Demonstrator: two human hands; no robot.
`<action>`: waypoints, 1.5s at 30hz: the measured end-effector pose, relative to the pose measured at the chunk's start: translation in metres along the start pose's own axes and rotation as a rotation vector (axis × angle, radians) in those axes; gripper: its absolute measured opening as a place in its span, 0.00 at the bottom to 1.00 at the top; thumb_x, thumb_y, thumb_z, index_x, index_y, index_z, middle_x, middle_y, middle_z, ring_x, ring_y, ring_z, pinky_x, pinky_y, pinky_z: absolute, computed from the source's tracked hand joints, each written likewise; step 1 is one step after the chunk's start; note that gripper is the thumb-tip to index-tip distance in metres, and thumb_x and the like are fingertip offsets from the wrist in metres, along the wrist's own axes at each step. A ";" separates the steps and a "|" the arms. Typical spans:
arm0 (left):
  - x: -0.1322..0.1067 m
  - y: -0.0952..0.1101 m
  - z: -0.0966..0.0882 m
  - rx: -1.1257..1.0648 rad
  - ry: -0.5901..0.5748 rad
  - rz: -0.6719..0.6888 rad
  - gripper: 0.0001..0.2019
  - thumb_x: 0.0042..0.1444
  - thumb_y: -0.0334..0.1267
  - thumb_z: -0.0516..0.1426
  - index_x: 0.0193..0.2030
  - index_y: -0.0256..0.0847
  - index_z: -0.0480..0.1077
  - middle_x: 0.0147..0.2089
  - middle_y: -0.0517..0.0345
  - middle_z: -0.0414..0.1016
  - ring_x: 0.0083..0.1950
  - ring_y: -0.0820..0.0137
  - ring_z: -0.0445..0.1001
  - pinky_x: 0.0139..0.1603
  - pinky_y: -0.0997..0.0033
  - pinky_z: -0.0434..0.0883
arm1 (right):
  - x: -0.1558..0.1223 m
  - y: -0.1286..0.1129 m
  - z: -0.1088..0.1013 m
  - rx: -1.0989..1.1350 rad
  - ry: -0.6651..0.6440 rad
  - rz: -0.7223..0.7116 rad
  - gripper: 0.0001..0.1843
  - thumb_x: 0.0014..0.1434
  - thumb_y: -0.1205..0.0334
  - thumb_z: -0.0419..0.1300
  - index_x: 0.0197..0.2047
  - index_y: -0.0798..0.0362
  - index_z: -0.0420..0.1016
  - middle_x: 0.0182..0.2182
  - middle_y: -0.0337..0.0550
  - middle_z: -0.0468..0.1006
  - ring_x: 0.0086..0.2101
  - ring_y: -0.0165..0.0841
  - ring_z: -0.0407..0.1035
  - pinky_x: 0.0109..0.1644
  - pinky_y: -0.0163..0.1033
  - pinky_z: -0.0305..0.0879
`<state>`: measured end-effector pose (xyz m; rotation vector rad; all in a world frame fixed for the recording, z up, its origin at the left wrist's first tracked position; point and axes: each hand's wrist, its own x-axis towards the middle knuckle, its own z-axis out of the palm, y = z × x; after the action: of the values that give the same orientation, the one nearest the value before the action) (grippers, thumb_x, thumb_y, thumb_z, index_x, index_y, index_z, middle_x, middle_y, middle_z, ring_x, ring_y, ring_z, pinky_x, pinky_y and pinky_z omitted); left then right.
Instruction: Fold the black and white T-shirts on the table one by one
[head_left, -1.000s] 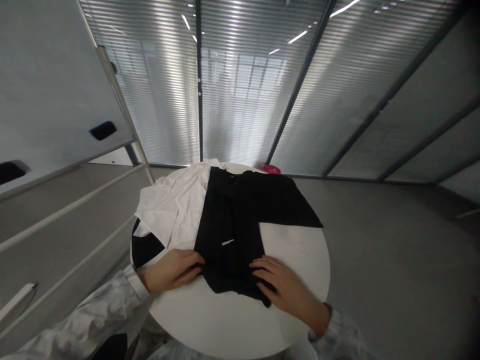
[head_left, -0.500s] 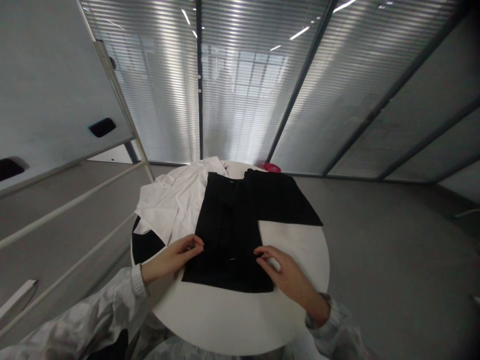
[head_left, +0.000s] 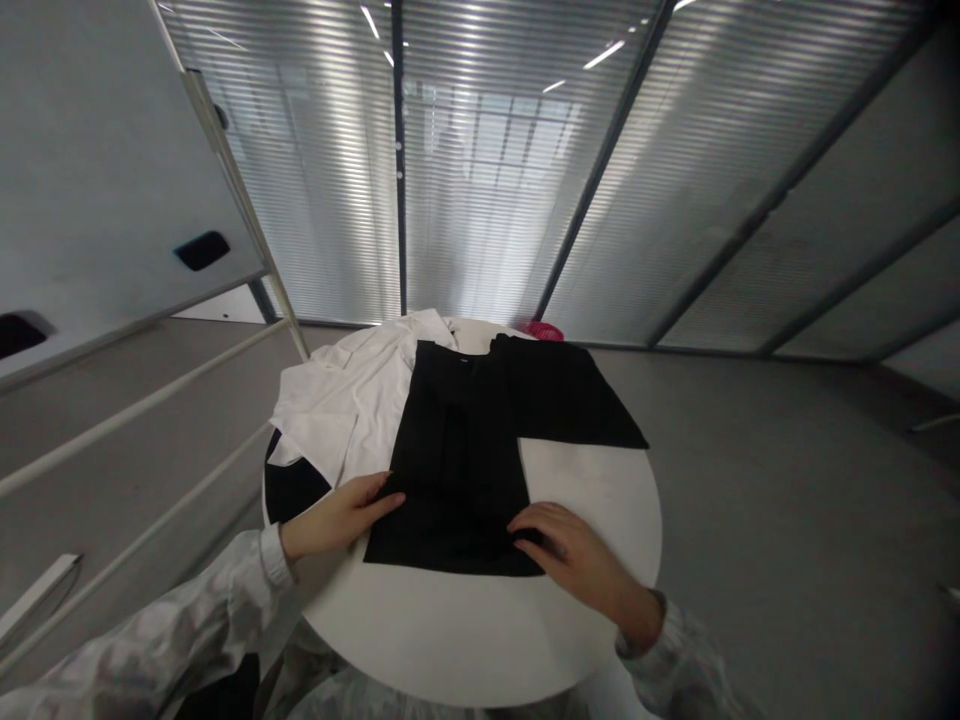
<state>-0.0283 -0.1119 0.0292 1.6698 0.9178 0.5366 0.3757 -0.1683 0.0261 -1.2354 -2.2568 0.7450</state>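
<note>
A black garment (head_left: pixel 457 450), with a waistband and small label at its far end, lies spread on the round white table (head_left: pixel 465 640); whether it is a skirt or shorts I cannot tell. My left hand (head_left: pixel 341 512) rests at its left edge, fingers stretched out and thumb apart over the cloth. At the lower right edge, my right hand (head_left: pixel 574 555) has curled fingers and thumb with black cloth between them. More black cloth (head_left: pixel 574 395) extends to the right; whether it belongs to the same garment is unclear.
A crumpled white shirt (head_left: pixel 337 395) lies on the table's left side, over another black cloth (head_left: pixel 292 490). Something pink (head_left: pixel 544 331) sits at the far edge. White rails (head_left: pixel 150 407) and a whiteboard (head_left: pixel 97 180) stand on the left. Behind is a ribbed glass partition (head_left: pixel 480 200).
My right hand has moved slightly down along the garment's right edge, its fingers now curled at the cloth. My left thumb and fingers have spread apart. A small light mark near the hem no longer shows.
</note>
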 end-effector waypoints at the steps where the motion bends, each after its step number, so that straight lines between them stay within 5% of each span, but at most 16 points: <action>1: -0.001 0.002 -0.002 0.020 -0.006 -0.014 0.21 0.75 0.56 0.58 0.64 0.48 0.78 0.62 0.56 0.83 0.62 0.57 0.80 0.71 0.57 0.73 | 0.000 0.002 0.001 -0.011 0.005 0.019 0.10 0.77 0.53 0.62 0.55 0.44 0.83 0.50 0.45 0.86 0.52 0.42 0.80 0.61 0.50 0.75; 5: -0.010 0.009 -0.006 0.051 -0.148 -0.064 0.22 0.75 0.58 0.57 0.65 0.49 0.79 0.62 0.57 0.83 0.63 0.57 0.79 0.71 0.58 0.73 | -0.004 0.007 0.002 -0.062 0.030 0.126 0.15 0.78 0.48 0.60 0.56 0.47 0.83 0.46 0.46 0.87 0.46 0.43 0.81 0.54 0.48 0.76; 9: -0.018 0.014 -0.004 -0.031 -0.392 -0.149 0.23 0.74 0.60 0.57 0.62 0.48 0.80 0.53 0.56 0.85 0.51 0.58 0.83 0.51 0.63 0.80 | -0.006 0.000 -0.003 -0.060 -0.101 0.117 0.17 0.76 0.44 0.61 0.54 0.45 0.85 0.37 0.43 0.86 0.35 0.39 0.80 0.44 0.44 0.76; 11: -0.018 0.020 -0.004 -0.017 -0.410 -0.142 0.22 0.73 0.60 0.59 0.59 0.47 0.81 0.50 0.56 0.86 0.46 0.60 0.83 0.45 0.65 0.80 | -0.004 -0.003 -0.007 -0.047 -0.126 0.091 0.17 0.76 0.44 0.62 0.54 0.44 0.86 0.37 0.42 0.87 0.35 0.39 0.81 0.44 0.43 0.77; 17: 0.019 0.044 -0.034 -0.027 -0.112 0.078 0.18 0.74 0.54 0.60 0.56 0.44 0.82 0.55 0.55 0.85 0.57 0.58 0.81 0.62 0.59 0.76 | 0.029 0.008 -0.021 -0.006 0.086 0.033 0.17 0.75 0.46 0.62 0.59 0.43 0.85 0.51 0.45 0.89 0.48 0.44 0.83 0.56 0.49 0.79; 22: 0.108 0.040 -0.077 -0.117 0.210 0.210 0.22 0.68 0.55 0.65 0.54 0.37 0.83 0.53 0.50 0.86 0.58 0.55 0.81 0.66 0.55 0.74 | 0.112 0.041 -0.050 0.082 0.365 0.053 0.21 0.72 0.44 0.63 0.58 0.48 0.84 0.51 0.46 0.87 0.50 0.45 0.82 0.57 0.49 0.79; 25: 0.172 0.028 -0.096 -0.186 0.388 0.171 0.26 0.66 0.57 0.65 0.56 0.35 0.81 0.53 0.46 0.86 0.58 0.54 0.82 0.63 0.55 0.76 | 0.178 0.070 -0.065 0.133 0.536 0.079 0.22 0.70 0.44 0.63 0.55 0.52 0.83 0.47 0.48 0.87 0.47 0.45 0.82 0.56 0.50 0.79; 29: 0.229 0.004 -0.109 -0.089 0.586 -0.060 0.24 0.63 0.53 0.67 0.53 0.33 0.81 0.46 0.44 0.87 0.50 0.56 0.84 0.53 0.60 0.79 | 0.238 0.109 -0.069 0.098 0.579 0.326 0.20 0.67 0.55 0.65 0.59 0.53 0.78 0.43 0.48 0.87 0.45 0.43 0.82 0.56 0.50 0.79; 35: 0.245 -0.028 -0.113 0.075 0.659 -0.119 0.15 0.52 0.43 0.72 0.42 0.36 0.82 0.42 0.45 0.87 0.48 0.53 0.84 0.54 0.57 0.77 | 0.245 0.138 -0.048 0.008 0.512 0.418 0.23 0.58 0.66 0.68 0.57 0.54 0.79 0.39 0.45 0.86 0.41 0.40 0.81 0.56 0.48 0.77; 41: 0.258 -0.023 -0.124 0.199 0.717 0.002 0.14 0.60 0.43 0.67 0.49 0.38 0.83 0.49 0.47 0.87 0.54 0.55 0.82 0.59 0.60 0.76 | 0.253 0.130 -0.049 -0.093 0.629 0.435 0.19 0.65 0.63 0.62 0.58 0.48 0.80 0.44 0.44 0.87 0.47 0.42 0.80 0.58 0.47 0.74; 45: 0.270 -0.023 -0.126 0.222 0.758 -0.040 0.12 0.62 0.41 0.65 0.47 0.35 0.83 0.46 0.45 0.87 0.48 0.56 0.84 0.54 0.61 0.76 | 0.255 0.121 -0.050 -0.248 0.687 0.520 0.18 0.66 0.65 0.61 0.58 0.46 0.81 0.45 0.47 0.88 0.47 0.47 0.82 0.59 0.50 0.74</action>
<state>0.0323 0.1801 0.0160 1.6498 1.5954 1.1110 0.3554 0.1170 0.0184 -1.8795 -1.5032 0.1402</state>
